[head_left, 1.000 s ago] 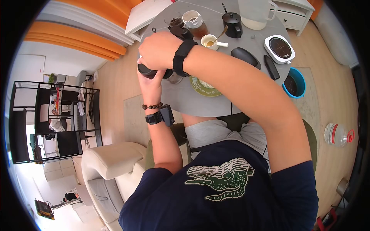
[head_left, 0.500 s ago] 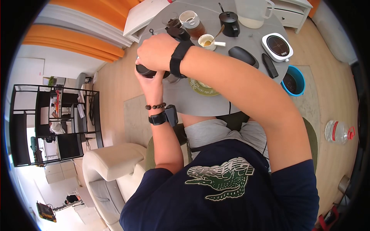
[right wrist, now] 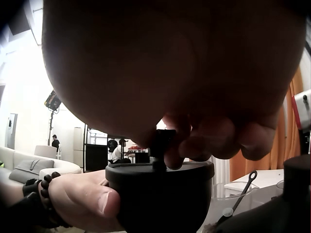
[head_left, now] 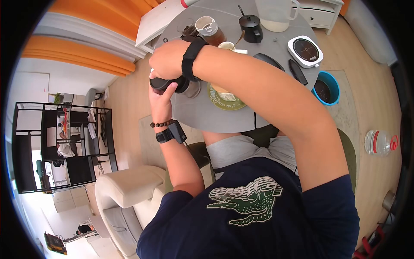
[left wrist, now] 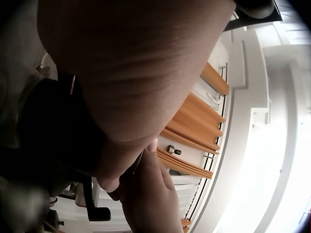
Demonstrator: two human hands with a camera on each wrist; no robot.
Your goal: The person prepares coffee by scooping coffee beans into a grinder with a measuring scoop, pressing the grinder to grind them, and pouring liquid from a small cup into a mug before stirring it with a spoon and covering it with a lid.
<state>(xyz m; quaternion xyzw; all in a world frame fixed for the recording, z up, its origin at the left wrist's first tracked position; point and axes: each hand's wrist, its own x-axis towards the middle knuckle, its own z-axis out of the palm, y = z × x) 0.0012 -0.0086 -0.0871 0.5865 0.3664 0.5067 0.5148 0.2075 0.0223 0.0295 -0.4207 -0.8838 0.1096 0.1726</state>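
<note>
A black lidded canister (head_left: 160, 84) with a short stem (right wrist: 159, 154) on its lid is between the two hands, at the table's left edge. My left hand (head_left: 160, 103) grips its side from below, thumb across the black wall in the right wrist view. From above, my right hand (head_left: 169, 59) curls its fingers at the stem, and its palm hides much of the grip. A clear glass vessel (head_left: 192, 90) shows just right of the canister. The right forearm crosses over a green lettered plate (head_left: 226, 103), hiding part of it.
Behind the right arm stand a jar of brown liquid (head_left: 214, 35), a small white cup (head_left: 226, 45) with a spoon and a black pot (head_left: 251, 31). A white hot plate (head_left: 305, 51) sits right, above a blue bucket (head_left: 326, 88) beside the table. A clear pitcher (head_left: 276, 15) stands behind.
The head view has shifted, so table things sit further left in it. Both hands keep their hold on the canister; more of it and of the glass vessel shows now.
</note>
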